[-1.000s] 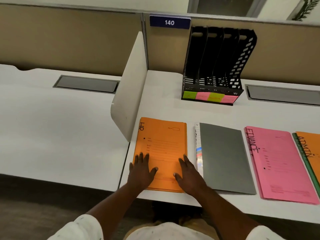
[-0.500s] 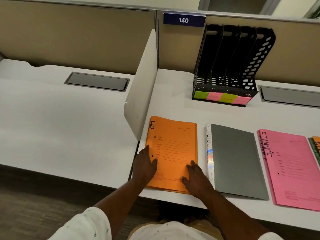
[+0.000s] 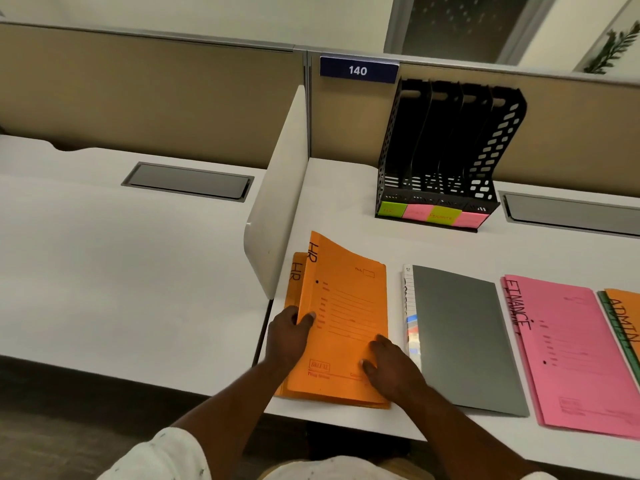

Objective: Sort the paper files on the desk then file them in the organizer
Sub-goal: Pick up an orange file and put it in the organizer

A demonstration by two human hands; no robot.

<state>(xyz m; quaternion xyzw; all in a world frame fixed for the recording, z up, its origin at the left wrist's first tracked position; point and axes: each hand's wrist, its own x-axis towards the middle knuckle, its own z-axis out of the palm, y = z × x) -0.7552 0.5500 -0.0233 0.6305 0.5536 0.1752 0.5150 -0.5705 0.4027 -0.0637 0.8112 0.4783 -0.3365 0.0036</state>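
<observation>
Left hand [image 3: 289, 332] is gripping the top orange folder's [image 3: 343, 317] raised edge; right hand [image 3: 389, 367] is pressing flat on it, not gripping.

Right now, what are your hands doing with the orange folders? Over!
Left hand lifting top HR folder by its left edge. Right hand flat on its lower right corner. Black organizer empty, path clear.
</observation>
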